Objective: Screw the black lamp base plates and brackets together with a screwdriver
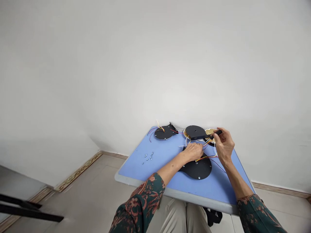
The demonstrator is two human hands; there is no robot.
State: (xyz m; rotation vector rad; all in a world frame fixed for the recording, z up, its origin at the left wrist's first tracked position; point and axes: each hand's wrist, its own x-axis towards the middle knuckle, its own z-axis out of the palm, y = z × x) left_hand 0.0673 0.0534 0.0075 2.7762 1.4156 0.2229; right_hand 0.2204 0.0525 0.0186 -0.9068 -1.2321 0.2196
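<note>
In my right hand (224,145) is a black-handled screwdriver (216,134), gripped between thumb and fingers above the right part of the table. Its thin end points left, towards a cluster of wires. My left hand (193,151) rests on the near black plate (199,170), fingers curled down at the plate's far edge. Whatever those fingers pinch is hidden. Yellow, red and white wires (204,157) come out of this plate beside my left hand. Behind my hands lie a black disc (195,131) and a gold-coloured disc (210,131).
Another black plate with loose wires (165,133) lies at the table's back left. Several small screws (148,156) are scattered on the left of the blue table (136,166). The white wall (155,81) stands directly behind the table. Black bars (29,208) show at lower left.
</note>
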